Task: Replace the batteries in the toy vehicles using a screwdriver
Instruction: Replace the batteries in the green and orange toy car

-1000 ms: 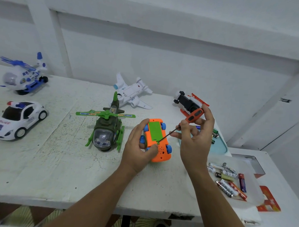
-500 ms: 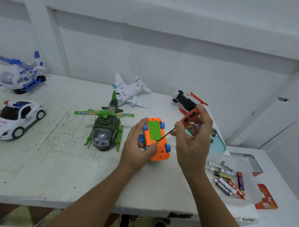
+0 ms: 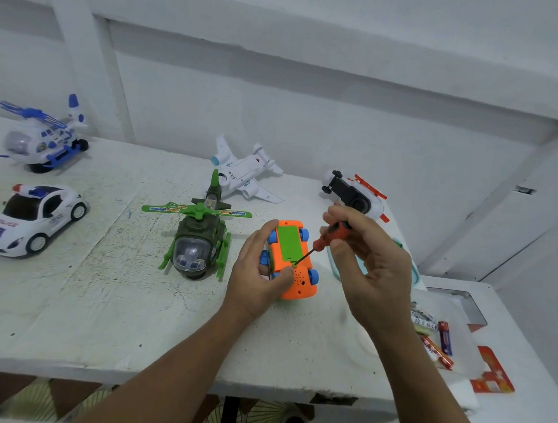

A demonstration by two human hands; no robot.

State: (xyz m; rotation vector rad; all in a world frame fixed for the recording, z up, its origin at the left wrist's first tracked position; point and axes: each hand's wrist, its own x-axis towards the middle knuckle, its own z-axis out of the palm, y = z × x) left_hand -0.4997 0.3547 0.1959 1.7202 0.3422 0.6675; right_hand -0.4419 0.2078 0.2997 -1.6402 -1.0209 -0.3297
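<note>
Fingers of the right hand are pinched together on the orange-and-black handle of the screwdriver, a fingertip grip suited to twirling a small tool rather than forcing it. The thin shaft slants down and left, and its tip sits at the near edge of the green battery cover, where the retaining screw appears to lie. The orange toy car lies on the white table wheels-up, so the cover faces the tool. The left hand grips the car's left side, fingers curled over the far end and thumb pressed on the underside, presumably to stop it turning with the screw. Loose batteries wait on a clear tray to the right, within reach for the swap. A green helicopter stands just left of the car. Compared with a second ago, the handle sits lower and deeper among the fingers, consistent with a twist. The tip, the car and the left hand's hold are unchanged.
</note>
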